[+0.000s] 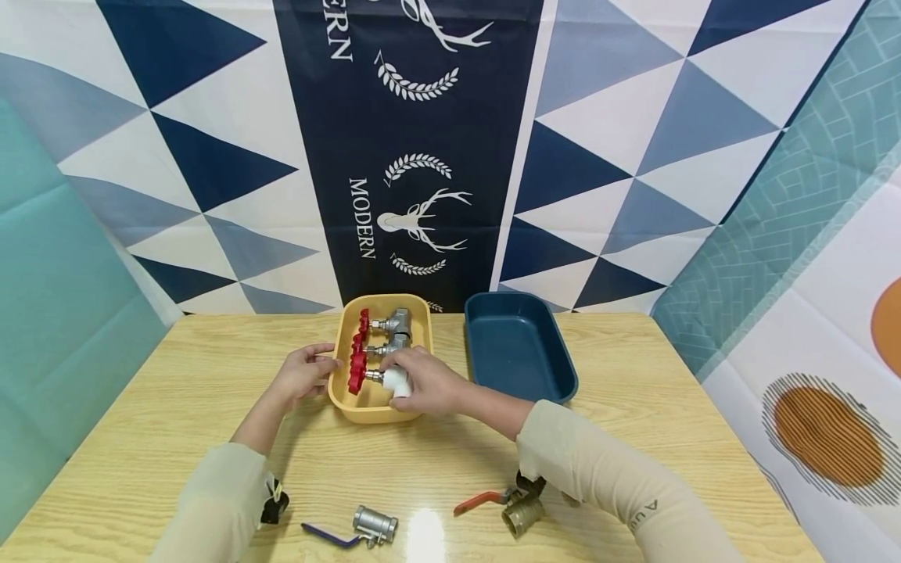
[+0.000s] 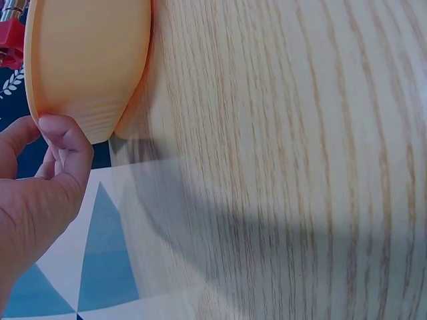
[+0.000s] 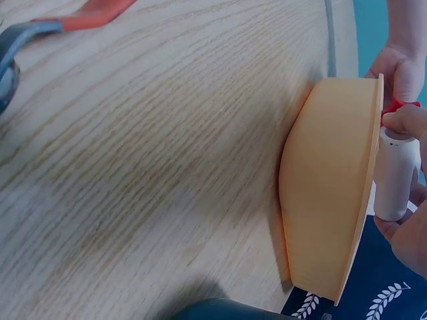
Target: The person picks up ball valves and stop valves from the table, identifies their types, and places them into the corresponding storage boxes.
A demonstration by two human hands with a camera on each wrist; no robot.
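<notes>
A yellow tray (image 1: 376,416) stands at the back middle of the table. Inside it, several red-handwheel valves lie in a row; the two farther ones have grey metal bodies, like this metal valve (image 1: 397,322). The nearest is a white-bodied valve (image 1: 396,381), which my right hand (image 1: 431,381) grips by its body, fingers at either end in the right wrist view. Its red handwheel (image 1: 357,374) points left. My left hand (image 1: 301,377) pinches the tray's left rim, seen also in the left wrist view, where the tray wall (image 2: 93,60) hides most of the contents.
A dark blue tray (image 1: 517,344) stands right of the yellow one. Near the front lie a silver ball valve with a blue lever (image 1: 376,522) and a brass ball valve with a red lever (image 1: 522,512), the latter close to my right sleeve. A patterned cloth (image 1: 422,156) hangs behind the table.
</notes>
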